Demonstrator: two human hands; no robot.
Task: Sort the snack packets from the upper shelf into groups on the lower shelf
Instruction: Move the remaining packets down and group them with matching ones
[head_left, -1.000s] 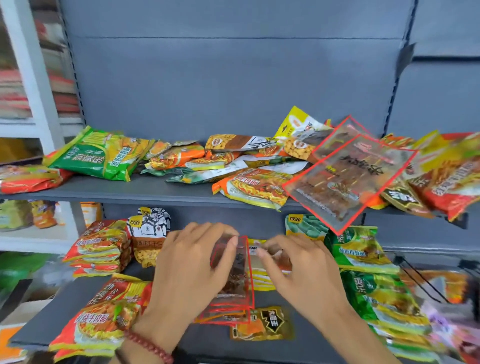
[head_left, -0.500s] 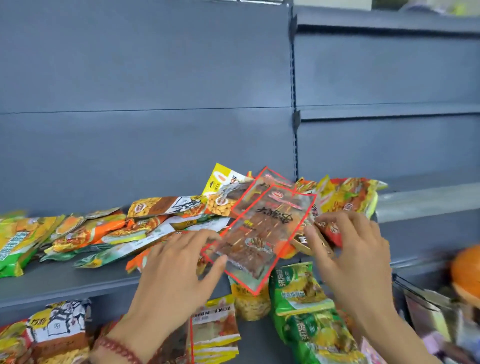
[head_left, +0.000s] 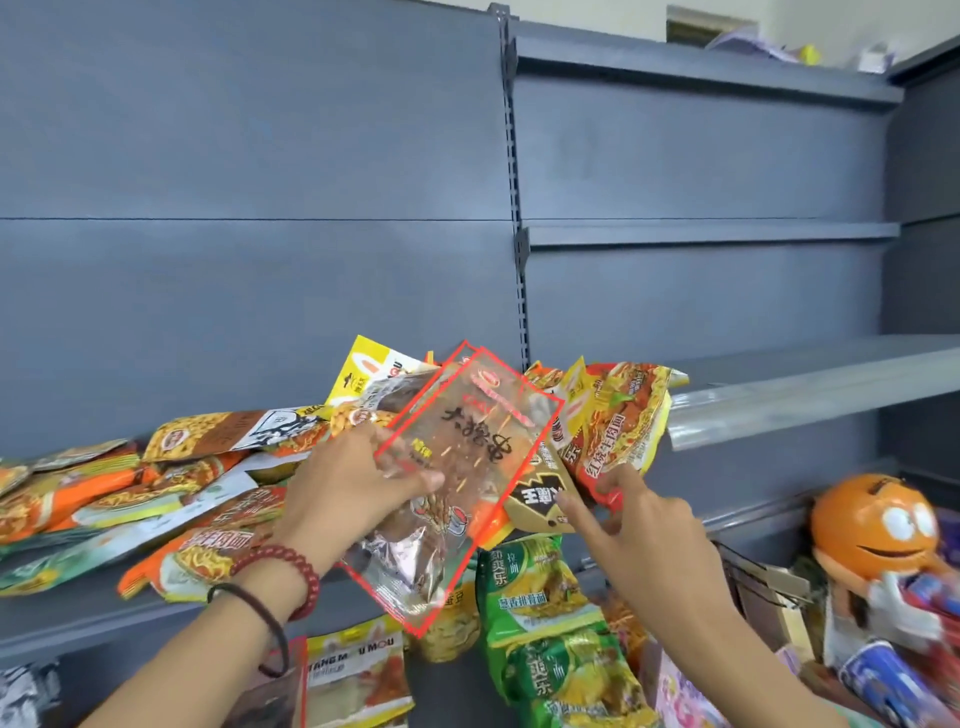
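Observation:
A clear red-edged packet (head_left: 467, 467) leans off the upper shelf (head_left: 78, 608) over its front edge. My left hand (head_left: 353, 488) grips its left side, thumb on the front. My right hand (head_left: 639, 525) reaches up beside it, its fingers touching a tan and black packet (head_left: 540, 501) and a red noodle packet (head_left: 618, 421). Several orange and yellow packets (head_left: 130, 499) lie heaped on the upper shelf. On the lower shelf sit green packets (head_left: 540, 592) and a yellow packet (head_left: 358, 670).
Grey back panels rise behind the shelves. To the right, another grey shelf (head_left: 810, 384) runs at a similar height. An orange cartoon figure (head_left: 872, 525) and small cans (head_left: 883, 680) stand at lower right.
Both hands rose from the lower shelf to the upper one. My left hand took hold of the red-edged packet and my right hand came to the packets beside it. The view tilted up and right.

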